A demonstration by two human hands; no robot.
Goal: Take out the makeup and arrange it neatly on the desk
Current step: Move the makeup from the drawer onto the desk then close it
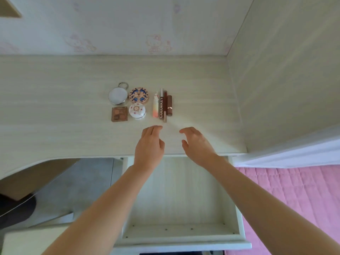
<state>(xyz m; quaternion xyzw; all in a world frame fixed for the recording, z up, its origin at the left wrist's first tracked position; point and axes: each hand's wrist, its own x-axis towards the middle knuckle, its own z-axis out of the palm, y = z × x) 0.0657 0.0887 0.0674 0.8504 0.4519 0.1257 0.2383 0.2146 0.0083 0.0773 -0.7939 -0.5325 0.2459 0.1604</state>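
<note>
Makeup sits in two tidy groups near the middle of a pale wood-grain desk (55, 107), well back from its front edge. Going left to right: a round silver compact with a metal ring (117, 96) lies at the back left, with a square brown eyeshadow palette (119, 114) just in front of it. Beside these are a round compact with a blue and orange patterned lid (138, 95) and, in front of it, a small white round jar with pink dots (137, 111). After a small gap comes a row of slim sticks lying side by side: a pink-and-white tube (155, 106), a brown tube printed with white letters (161, 105), a thin brown pencil (165, 107) and a short brown lipstick (169, 105).

Both hands hover above the desk just in front of the sticks, holding nothing. The left hand (150, 144) has its fingers together and gently curved. The right hand (197, 144) has relaxed, slightly parted fingers, thumb held apart.

Below the hands, a white wooden drawer (180, 234) stands pulled out, and no makeup shows inside it, so the arranging looks nearly finished.

The likely risks: a fingertip brushing the sticks could roll them out of line, since they are round and lie loose. A nudge to the jar could shift its neighbours. The open drawer may also catch an arm, or jolt the desk if pushed hard.
</note>
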